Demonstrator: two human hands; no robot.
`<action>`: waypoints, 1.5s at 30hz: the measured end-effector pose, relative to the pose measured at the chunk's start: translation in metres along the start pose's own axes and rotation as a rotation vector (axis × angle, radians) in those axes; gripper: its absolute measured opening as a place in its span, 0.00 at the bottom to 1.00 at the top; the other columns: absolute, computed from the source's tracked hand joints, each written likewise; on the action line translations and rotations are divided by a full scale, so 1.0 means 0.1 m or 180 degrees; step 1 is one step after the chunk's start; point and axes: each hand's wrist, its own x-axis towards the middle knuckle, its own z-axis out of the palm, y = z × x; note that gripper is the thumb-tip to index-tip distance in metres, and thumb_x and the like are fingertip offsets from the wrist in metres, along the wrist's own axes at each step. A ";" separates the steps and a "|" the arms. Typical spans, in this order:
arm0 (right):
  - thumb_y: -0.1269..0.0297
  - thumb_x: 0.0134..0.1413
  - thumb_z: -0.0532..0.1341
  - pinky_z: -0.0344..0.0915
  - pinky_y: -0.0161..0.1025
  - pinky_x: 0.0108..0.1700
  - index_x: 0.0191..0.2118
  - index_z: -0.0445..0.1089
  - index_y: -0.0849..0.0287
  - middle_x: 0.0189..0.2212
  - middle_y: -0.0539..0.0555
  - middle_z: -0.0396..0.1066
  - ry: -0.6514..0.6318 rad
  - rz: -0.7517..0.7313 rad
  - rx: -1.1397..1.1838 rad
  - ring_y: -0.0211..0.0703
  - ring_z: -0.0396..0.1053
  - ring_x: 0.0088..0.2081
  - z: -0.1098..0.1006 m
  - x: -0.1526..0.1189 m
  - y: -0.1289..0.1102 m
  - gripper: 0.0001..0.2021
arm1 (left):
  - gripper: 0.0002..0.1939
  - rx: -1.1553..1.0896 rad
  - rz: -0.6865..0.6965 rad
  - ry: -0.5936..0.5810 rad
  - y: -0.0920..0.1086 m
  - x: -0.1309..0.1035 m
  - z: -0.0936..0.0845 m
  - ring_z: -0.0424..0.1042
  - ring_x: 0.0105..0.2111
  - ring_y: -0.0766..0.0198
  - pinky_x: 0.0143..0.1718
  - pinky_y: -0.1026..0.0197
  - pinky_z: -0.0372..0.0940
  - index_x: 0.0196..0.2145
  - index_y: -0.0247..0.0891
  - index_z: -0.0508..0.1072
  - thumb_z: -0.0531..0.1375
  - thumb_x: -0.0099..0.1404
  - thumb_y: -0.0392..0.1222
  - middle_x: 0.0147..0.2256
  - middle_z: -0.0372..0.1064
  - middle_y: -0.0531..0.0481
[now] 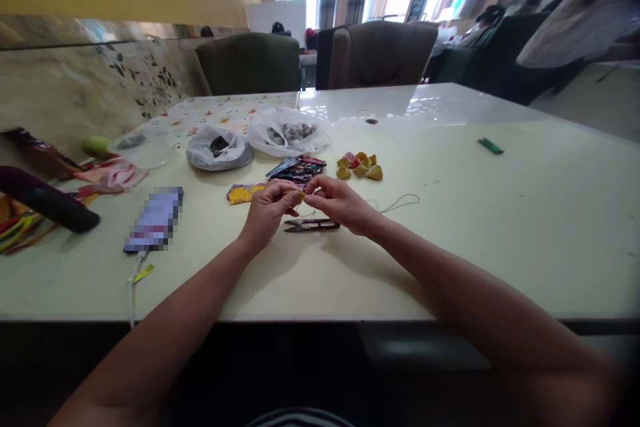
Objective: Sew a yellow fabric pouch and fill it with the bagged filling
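My left hand (271,209) pinches a small yellow fabric piece (301,198) above the table. Fingertips of my right hand (336,201) are closed at the same piece; whether they grip the cloth, a needle or thread is too small to tell. Just below lie thread snips (311,225), their blades pointing left, partly under my right hand. A loose dark thread (403,201) curls on the table to the right. Behind my hands is a pile of dark patterned fabric pieces (296,168), with yellow and purple cloth (245,193) at its left. Several small yellow stuffed pieces (361,165) sit beyond my right hand.
Two white plastic bags (220,159) (287,140) stand farther back. A phone (155,220) with a white cable (131,293) lies at left, near a dark cylindrical object (50,200) and pink cloth (117,177). A green lighter (491,145) lies at right. Chairs (383,53) line the far edge.
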 end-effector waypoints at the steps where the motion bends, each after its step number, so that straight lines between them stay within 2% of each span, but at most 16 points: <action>1: 0.57 0.56 0.64 0.47 0.33 0.25 0.32 0.64 0.58 0.19 0.42 0.55 0.0060 -0.0119 -0.0155 0.32 0.50 0.22 0.01 0.00 0.01 0.12 | 0.12 -0.0031 0.0000 -0.0020 -0.01 -0.01 0.01 0.72 0.32 0.68 0.29 0.65 0.75 0.31 0.37 0.80 0.71 0.56 0.48 0.40 0.69 0.49; 4: 0.56 0.55 0.64 0.50 0.35 0.28 0.30 0.66 0.59 0.22 0.45 0.59 0.0221 -0.0321 -0.0405 0.34 0.54 0.25 0.04 0.00 0.03 0.13 | 0.12 -0.0124 -0.0028 -0.0040 -0.01 -0.02 0.02 0.74 0.32 0.68 0.31 0.64 0.76 0.32 0.37 0.81 0.71 0.56 0.48 0.40 0.70 0.49; 12: 0.58 0.55 0.63 0.51 0.35 0.28 0.30 0.66 0.59 0.21 0.46 0.60 0.0490 -0.0429 -0.0822 0.34 0.54 0.25 0.07 -0.03 0.01 0.10 | 0.15 -0.0249 -0.0161 -0.0034 0.00 -0.02 0.03 0.75 0.31 0.68 0.34 0.63 0.77 0.32 0.36 0.80 0.73 0.54 0.49 0.40 0.73 0.50; 18: 0.66 0.53 0.62 0.49 0.35 0.26 0.26 0.65 0.58 0.18 0.44 0.56 0.0639 -0.0508 -0.0935 0.33 0.51 0.23 0.09 -0.05 -0.01 0.07 | 0.16 -0.0055 -0.0106 -0.0109 0.02 -0.02 0.04 0.75 0.33 0.66 0.35 0.60 0.78 0.32 0.36 0.80 0.73 0.53 0.50 0.39 0.73 0.49; 22: 0.65 0.53 0.62 0.49 0.35 0.26 0.25 0.64 0.58 0.18 0.44 0.56 0.0638 -0.0463 -0.0910 0.33 0.52 0.23 0.09 -0.05 -0.01 0.08 | 0.17 0.0023 -0.0020 -0.0153 0.05 -0.02 0.04 0.75 0.33 0.66 0.35 0.60 0.78 0.30 0.36 0.79 0.74 0.50 0.51 0.38 0.72 0.50; 26: 0.60 0.56 0.63 0.52 0.35 0.27 0.30 0.64 0.57 0.22 0.46 0.62 0.0390 -0.0394 -0.0551 0.35 0.56 0.25 0.07 -0.03 0.01 0.09 | 0.17 -0.0125 -0.0140 -0.0101 0.06 -0.01 0.02 0.75 0.31 0.66 0.36 0.59 0.78 0.31 0.35 0.79 0.74 0.52 0.51 0.36 0.73 0.50; 29: 0.60 0.62 0.58 0.53 0.36 0.28 0.36 0.62 0.55 0.23 0.45 0.60 0.0455 -0.0432 -0.0357 0.36 0.56 0.25 0.05 -0.02 0.02 0.06 | 0.18 -0.0254 -0.0348 0.0005 0.06 0.00 0.01 0.75 0.28 0.67 0.35 0.60 0.77 0.33 0.35 0.78 0.73 0.52 0.50 0.31 0.74 0.51; 31: 0.63 0.64 0.56 0.54 0.36 0.30 0.35 0.61 0.55 0.24 0.46 0.60 0.0602 -0.0551 -0.0489 0.37 0.56 0.26 0.03 -0.03 0.01 0.05 | 0.18 -0.0309 -0.0428 0.0085 0.06 0.00 0.01 0.74 0.27 0.67 0.34 0.61 0.76 0.33 0.35 0.78 0.73 0.52 0.50 0.29 0.75 0.51; 37: 0.70 0.58 0.62 0.57 0.38 0.35 0.27 0.68 0.58 0.29 0.51 0.64 0.0861 -0.1204 -0.1301 0.40 0.61 0.32 0.00 -0.05 -0.06 0.08 | 0.18 -0.0395 -0.0415 0.0173 0.08 0.00 0.02 0.74 0.28 0.67 0.30 0.63 0.74 0.32 0.34 0.77 0.73 0.51 0.50 0.28 0.74 0.52; 45: 0.70 0.59 0.62 0.58 0.37 0.33 0.30 0.72 0.58 0.28 0.51 0.66 0.0822 -0.1227 -0.1482 0.38 0.63 0.30 0.03 -0.06 -0.05 0.06 | 0.16 -0.0320 -0.0265 0.0178 0.07 0.01 0.02 0.72 0.27 0.68 0.30 0.64 0.73 0.32 0.35 0.77 0.72 0.54 0.49 0.29 0.74 0.52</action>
